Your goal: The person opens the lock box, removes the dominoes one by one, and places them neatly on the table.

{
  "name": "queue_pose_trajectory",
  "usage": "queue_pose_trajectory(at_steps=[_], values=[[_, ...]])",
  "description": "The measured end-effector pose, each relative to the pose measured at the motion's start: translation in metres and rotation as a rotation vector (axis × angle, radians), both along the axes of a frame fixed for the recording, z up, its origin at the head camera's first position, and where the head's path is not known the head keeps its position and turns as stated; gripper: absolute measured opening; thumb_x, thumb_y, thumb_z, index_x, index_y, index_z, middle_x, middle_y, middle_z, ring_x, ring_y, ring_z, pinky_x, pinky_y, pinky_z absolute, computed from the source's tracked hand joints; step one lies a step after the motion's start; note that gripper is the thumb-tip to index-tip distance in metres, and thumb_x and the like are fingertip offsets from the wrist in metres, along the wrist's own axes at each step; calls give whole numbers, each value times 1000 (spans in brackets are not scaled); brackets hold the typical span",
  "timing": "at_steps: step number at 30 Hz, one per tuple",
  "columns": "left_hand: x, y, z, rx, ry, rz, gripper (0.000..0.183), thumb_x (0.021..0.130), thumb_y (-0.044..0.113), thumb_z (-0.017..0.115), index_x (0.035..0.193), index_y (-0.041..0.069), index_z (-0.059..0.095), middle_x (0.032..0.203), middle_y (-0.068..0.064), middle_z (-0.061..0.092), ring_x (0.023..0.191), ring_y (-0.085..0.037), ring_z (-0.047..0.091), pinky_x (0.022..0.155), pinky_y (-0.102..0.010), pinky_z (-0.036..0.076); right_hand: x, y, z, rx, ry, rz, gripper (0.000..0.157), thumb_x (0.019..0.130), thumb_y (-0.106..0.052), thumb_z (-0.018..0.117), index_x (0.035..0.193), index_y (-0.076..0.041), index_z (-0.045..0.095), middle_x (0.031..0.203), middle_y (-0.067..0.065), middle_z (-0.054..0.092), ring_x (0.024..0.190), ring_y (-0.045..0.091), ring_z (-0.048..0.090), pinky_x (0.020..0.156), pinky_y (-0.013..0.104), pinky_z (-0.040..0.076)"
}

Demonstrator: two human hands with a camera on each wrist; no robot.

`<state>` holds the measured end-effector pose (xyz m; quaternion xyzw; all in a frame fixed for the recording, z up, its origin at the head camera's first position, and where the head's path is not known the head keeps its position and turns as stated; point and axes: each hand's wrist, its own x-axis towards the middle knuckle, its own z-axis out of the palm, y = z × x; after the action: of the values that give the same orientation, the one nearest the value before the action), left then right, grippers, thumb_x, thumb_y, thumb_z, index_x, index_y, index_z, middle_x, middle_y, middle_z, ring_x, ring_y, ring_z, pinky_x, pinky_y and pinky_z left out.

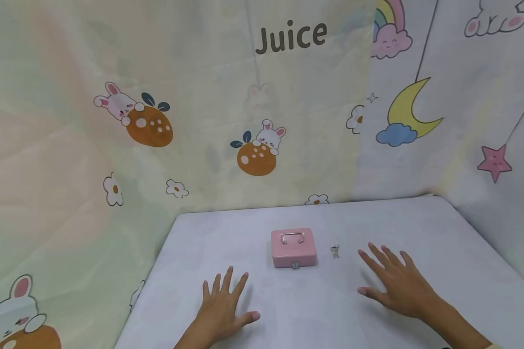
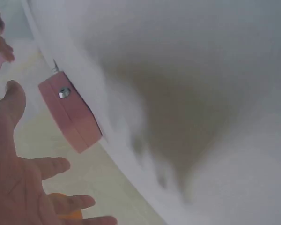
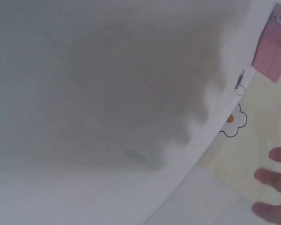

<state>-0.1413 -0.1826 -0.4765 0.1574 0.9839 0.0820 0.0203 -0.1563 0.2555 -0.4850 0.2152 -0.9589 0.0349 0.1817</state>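
A pink cash box (image 1: 293,248) with a silver folding handle on its lid stands closed on the white table. Its round lock (image 2: 64,93) faces the person's side. Just right of the box lies a small bunch of keys (image 1: 335,251) on a ring. My left hand (image 1: 221,306) hovers over the table, front left of the box, fingers spread and holding nothing. To the right of the keys, my right hand (image 1: 397,281) is likewise spread in the air, with nothing in it. Both hands cast soft shadows on the tabletop.
The white table (image 1: 227,232) has rounded back corners. Behind and beside it hang printed curtains (image 1: 209,97) with cartoon rabbits, oranges and flowers, close to the table's back edge.
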Motion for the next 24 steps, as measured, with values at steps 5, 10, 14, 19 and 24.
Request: queue_pose_trajectory(at_steps=[5, 10, 14, 19, 24], values=[[-22, 4, 4, 60, 22, -70, 86, 88, 63, 64, 153, 11, 40, 153, -22, 42, 131, -45, 48, 105, -67, 35, -25, -7, 8, -35, 120, 117, 51, 78, -23, 85, 122, -6, 67, 116, 13, 70, 104, 32, 67, 86, 51, 54], [-48, 14, 2, 107, -22, -152, 77, 92, 53, 66, 151, 10, 42, 149, -16, 47, 131, -37, 51, 104, -57, 42, -43, -20, 14, -30, 75, 145, 31, 77, -9, 84, 106, -9, 73, 99, 5, 72, 90, 23, 70, 72, 37, 59], [-72, 27, 2, 135, -31, -197, 74, 94, 52, 65, 151, 11, 41, 149, -11, 48, 133, -29, 50, 106, -52, 44, -59, -35, 16, -23, -11, 158, 30, 78, -2, 83, 104, -11, 73, 97, 2, 71, 88, 19, 70, 71, 30, 59], [-96, 44, 0, 173, -2, -203, 80, 91, 50, 68, 154, 11, 36, 152, -11, 44, 138, -29, 46, 110, -52, 42, -79, -49, 11, -6, -137, 151, 28, 80, 3, 79, 104, -10, 73, 99, 3, 69, 92, 20, 69, 73, 29, 59], [-112, 58, -3, 204, -31, -198, 93, 88, 52, 72, 158, 11, 27, 158, -13, 37, 144, -32, 40, 114, -53, 38, -96, -55, -2, 22, -207, 143, 23, 83, 3, 76, 102, -10, 74, 97, 3, 66, 90, 20, 67, 71, 28, 58]])
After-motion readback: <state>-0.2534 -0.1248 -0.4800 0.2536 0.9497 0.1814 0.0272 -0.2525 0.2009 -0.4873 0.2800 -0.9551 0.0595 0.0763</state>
